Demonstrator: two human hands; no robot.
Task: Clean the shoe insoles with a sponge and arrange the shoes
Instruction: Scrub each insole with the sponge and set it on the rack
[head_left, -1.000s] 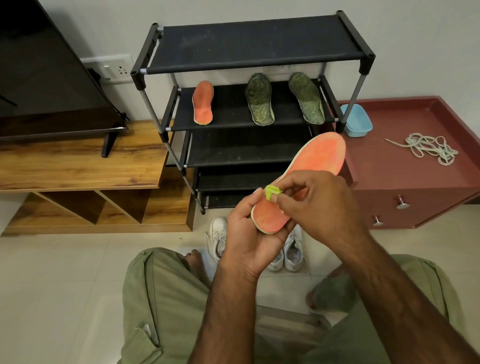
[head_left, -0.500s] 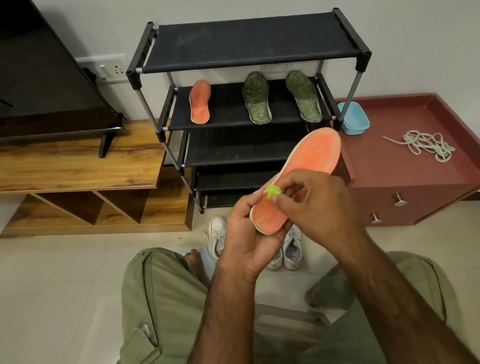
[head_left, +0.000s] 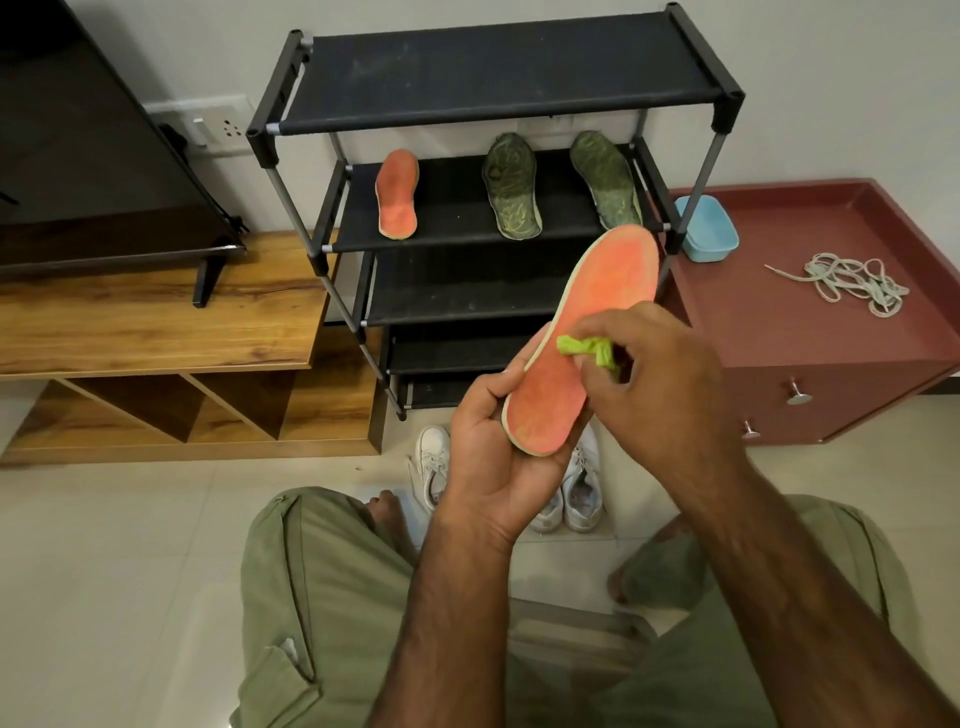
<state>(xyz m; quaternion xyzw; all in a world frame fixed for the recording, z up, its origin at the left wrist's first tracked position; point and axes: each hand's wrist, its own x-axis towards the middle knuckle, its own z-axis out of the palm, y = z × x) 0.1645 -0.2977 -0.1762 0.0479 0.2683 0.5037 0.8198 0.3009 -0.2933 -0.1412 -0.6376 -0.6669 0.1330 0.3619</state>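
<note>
A: Entry 1. State of the left hand (head_left: 488, 467)?
B: Its fingers are curled round the heel end of the orange insole (head_left: 587, 312), which is held tilted in front of the shoe rack (head_left: 498, 73), toe end upward.
A: And the right hand (head_left: 660, 384)?
B: Its fingers pinch a crumpled green sponge (head_left: 584, 348), pressed on the insole's middle near its left edge.
A: Rack contents?
B: Second shelf: second orange insole (head_left: 397, 195) at left, two green insoles (head_left: 511, 187) to its right, none touching.
A: Elsewhere?
B: The white shoes (head_left: 434, 462) are on the floor under the hands. A blue tub (head_left: 706, 228) and loose laces (head_left: 852, 283) are on the red cabinet surface (head_left: 779, 322).
</note>
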